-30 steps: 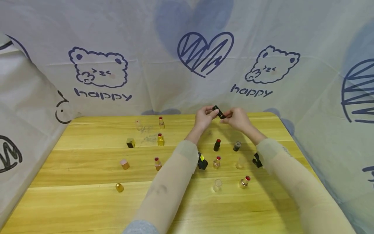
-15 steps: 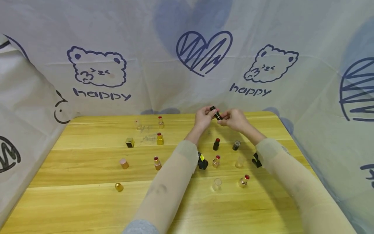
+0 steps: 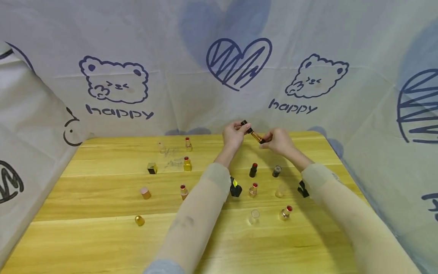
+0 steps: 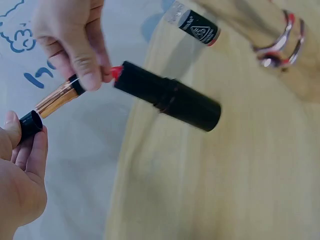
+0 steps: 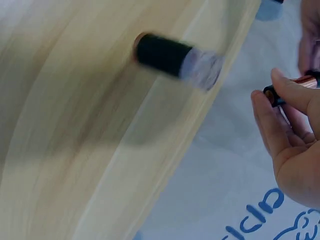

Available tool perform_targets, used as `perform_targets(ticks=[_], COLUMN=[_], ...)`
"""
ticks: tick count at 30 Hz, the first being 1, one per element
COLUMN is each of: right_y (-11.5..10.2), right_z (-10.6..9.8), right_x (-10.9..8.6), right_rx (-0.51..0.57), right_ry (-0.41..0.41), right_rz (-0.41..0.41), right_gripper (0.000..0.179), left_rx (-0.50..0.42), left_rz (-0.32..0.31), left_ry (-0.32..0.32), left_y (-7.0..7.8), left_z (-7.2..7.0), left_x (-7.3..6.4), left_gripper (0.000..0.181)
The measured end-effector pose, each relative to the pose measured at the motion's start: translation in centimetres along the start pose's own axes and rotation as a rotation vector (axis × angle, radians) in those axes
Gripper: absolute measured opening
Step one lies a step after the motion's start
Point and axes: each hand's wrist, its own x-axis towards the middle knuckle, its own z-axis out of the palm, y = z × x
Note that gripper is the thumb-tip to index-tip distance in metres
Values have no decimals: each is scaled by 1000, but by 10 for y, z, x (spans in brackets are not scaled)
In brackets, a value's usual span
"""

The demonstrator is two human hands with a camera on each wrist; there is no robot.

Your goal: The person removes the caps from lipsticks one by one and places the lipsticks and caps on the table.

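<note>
My left hand (image 3: pixel 234 135) pinches a black lipstick cap (image 4: pixel 31 124) above the table's back edge. Facing it, my right hand (image 3: pixel 280 140) holds a lipstick tube (image 3: pixel 256 136) by its black base, the gold section pointing at the cap. The gold end lies at the cap's mouth; whether it is still partly inside I cannot tell. Below the hands, a black lipstick (image 3: pixel 253 170) with a red tip stands uncapped, large in the left wrist view. Right of it is a dark cap with a clear end (image 3: pixel 276 171), near my right hand in the right wrist view.
More uncapped lipsticks stand about, including a gold one (image 3: pixel 187 164) and a rose-gold one (image 3: pixel 253 190). Loose caps include a pink one (image 3: pixel 145 193), a gold domed one (image 3: pixel 139 220) and a clear one (image 3: pixel 254 217). Black pieces (image 3: pixel 235 188) lie by the forearms. A printed cloth (image 3: pixel 178 99) hangs behind.
The black lipstick was closed in both hands; now the cap has slid away and its gold section shows. My left hand has moved left and slightly up with the cap.
</note>
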Motion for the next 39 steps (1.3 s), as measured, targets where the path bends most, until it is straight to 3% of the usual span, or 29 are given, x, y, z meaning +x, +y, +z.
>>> perform_targets(ticks=[5, 10, 14, 18, 29, 33, 39], right_y=[9, 14, 20, 29, 50, 56, 62], right_z=[-3, -5, -6, -4, 9, 12, 15], right_x=[-1, -2, -4, -5, -8, -9, -9], right_rx=[50, 134, 240, 282, 203, 202, 193], right_ry=[25, 67, 97, 112, 76, 37, -15], right_rz=[-28, -8, 29, 39, 96, 124, 144], right_gripper=[28, 32, 40, 45, 34, 31, 30], left_rx=[32, 56, 96, 162, 392, 459, 535], left_rz=[52, 86, 119, 136, 149, 157, 116], left_ry=[-25, -4, -16, -73, -275, -316, -345], left_y=[9, 12, 8, -1, -31, -35, -36], left_z=[-3, -5, -6, -8, -9, -9, -8], left_x=[2, 3, 6, 7, 11, 9, 6], left_gripper=[35, 34, 31, 29, 38, 37, 32])
